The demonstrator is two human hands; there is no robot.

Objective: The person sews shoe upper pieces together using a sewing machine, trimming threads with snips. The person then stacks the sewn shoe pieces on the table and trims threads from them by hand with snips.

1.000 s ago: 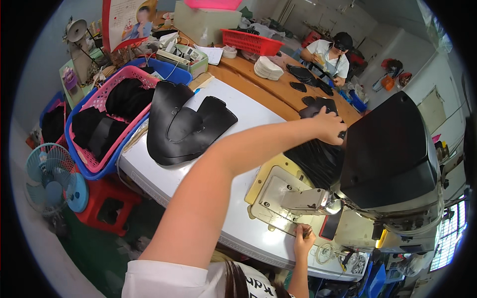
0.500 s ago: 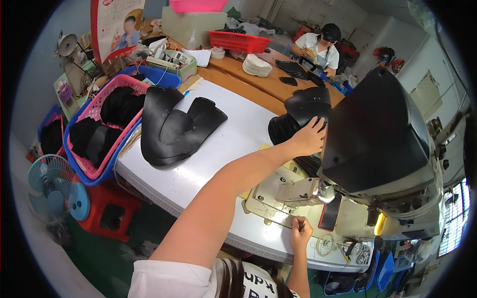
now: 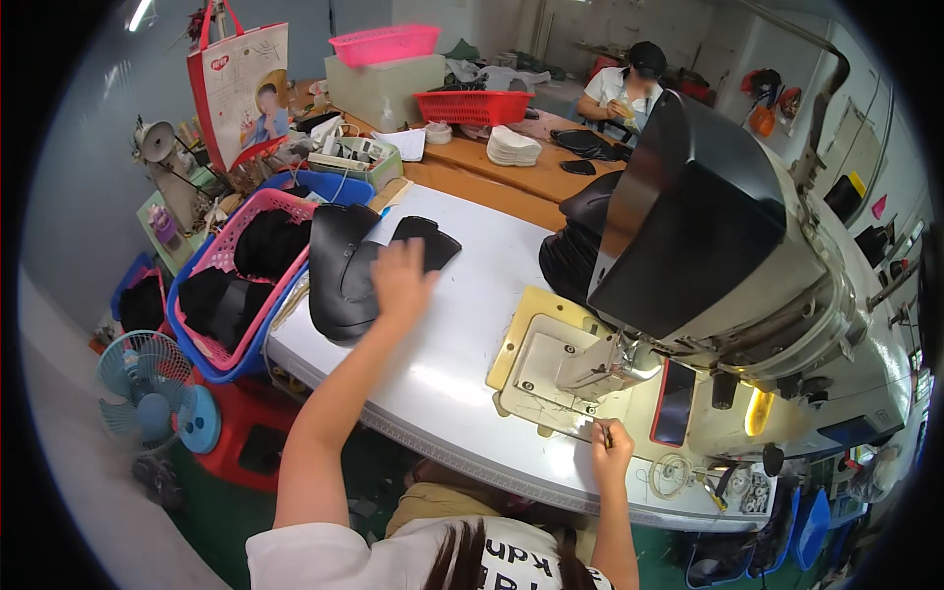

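Curving black pieces [image 3: 344, 282] gleam beneath left fingers [image 3: 412, 258].

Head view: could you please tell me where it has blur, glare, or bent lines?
In the head view, the left hand is blurred over the black piece, while the right hand looks sharper; in the head view, a bright sheen lies on the white table; in the head view, the table's front edge curves and the corners fall to black.
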